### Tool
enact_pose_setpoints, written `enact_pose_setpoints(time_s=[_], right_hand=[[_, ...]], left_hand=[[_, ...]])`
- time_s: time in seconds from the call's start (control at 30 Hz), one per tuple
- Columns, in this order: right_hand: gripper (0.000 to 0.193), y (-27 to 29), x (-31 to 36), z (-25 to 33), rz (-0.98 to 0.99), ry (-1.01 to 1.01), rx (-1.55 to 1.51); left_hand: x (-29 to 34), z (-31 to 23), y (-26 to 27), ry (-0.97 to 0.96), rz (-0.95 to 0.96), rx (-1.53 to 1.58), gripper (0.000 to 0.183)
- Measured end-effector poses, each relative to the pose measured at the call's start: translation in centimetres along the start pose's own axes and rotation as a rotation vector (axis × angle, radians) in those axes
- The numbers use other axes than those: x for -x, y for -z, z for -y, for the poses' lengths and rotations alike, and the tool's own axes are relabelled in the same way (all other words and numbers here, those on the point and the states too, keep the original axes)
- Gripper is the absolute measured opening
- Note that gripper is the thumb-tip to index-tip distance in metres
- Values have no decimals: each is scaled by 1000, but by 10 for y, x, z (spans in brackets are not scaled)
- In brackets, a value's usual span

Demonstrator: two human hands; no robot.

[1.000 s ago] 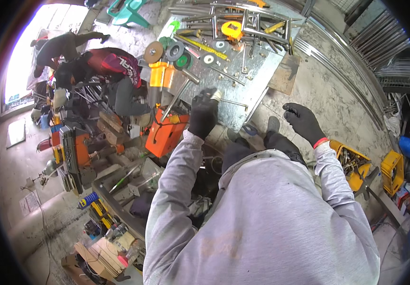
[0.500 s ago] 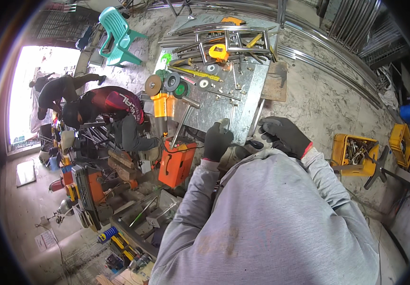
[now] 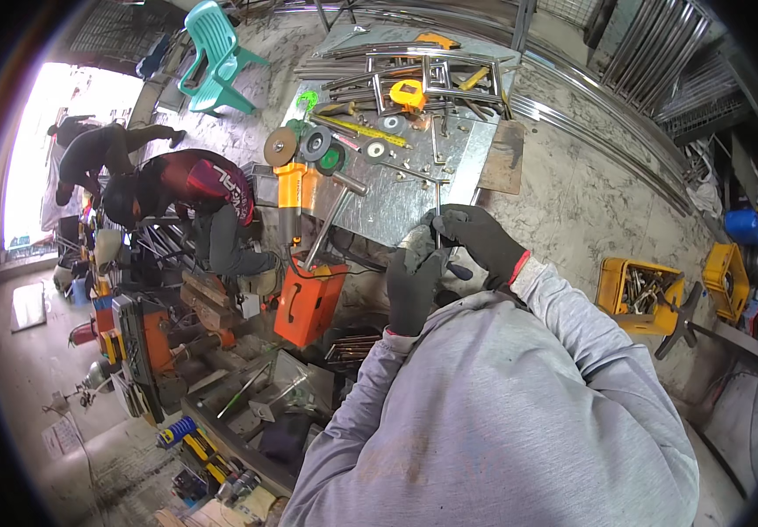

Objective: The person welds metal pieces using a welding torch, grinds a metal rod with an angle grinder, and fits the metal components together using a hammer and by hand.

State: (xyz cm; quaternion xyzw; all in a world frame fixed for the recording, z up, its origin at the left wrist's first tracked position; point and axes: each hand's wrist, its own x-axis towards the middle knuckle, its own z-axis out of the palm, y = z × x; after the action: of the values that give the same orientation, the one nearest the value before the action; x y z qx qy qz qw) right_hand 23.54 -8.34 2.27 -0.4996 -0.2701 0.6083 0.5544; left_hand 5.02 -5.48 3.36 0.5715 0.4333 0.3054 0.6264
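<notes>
Gloved hands: since half a second ago, the right hand (image 3: 484, 239) has come across to meet the left hand (image 3: 414, 285) at a thin metal rod (image 3: 438, 204).
Rod: in the head view it stands lengthwise in front of the person's body, over the near edge of the metal table (image 3: 372, 209); whether its far end touches the rod lying there I cannot tell.
Right fingers: pinched together on the rod, probably to steer it.
Left fingers: curled in around its near end, apparently to steady it; the exact grip is partly hidden.
Elbows: bent, which likely keeps the work close and in sight.
Hammer: the hammer (image 3: 334, 223) lies slantwise between table and orange box (image 3: 309, 303), perhaps parked within reach of the left hand.
Grinder: the yellow grinder (image 3: 290, 198) sits at the table's left side, near some discs (image 3: 316, 143).
Tape measure: an orange tape measure (image 3: 408, 95) lies among metal frames (image 3: 462, 77) farther back.
Crate: a yellow crate (image 3: 610, 294) of metal parts sits on the floor to the right, presumably as storage.
</notes>
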Motion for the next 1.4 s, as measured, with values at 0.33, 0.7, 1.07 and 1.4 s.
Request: enact_pose_setpoints(time_s=[0.33,0.7,1.07,1.4], right_hand=[[32,-6,11,12,57,3,165],[33,-9,13,13,133,-10,27],[31,-13,15,26,147,-9,99],[29,-10,7,15,133,13,67]], left_hand=[[9,-13,2,130,60,180,29],[11,-27,2,159,104,211,36],[9,-34,4,169,89,185,31],[6,-32,2,172,83,218,32]])
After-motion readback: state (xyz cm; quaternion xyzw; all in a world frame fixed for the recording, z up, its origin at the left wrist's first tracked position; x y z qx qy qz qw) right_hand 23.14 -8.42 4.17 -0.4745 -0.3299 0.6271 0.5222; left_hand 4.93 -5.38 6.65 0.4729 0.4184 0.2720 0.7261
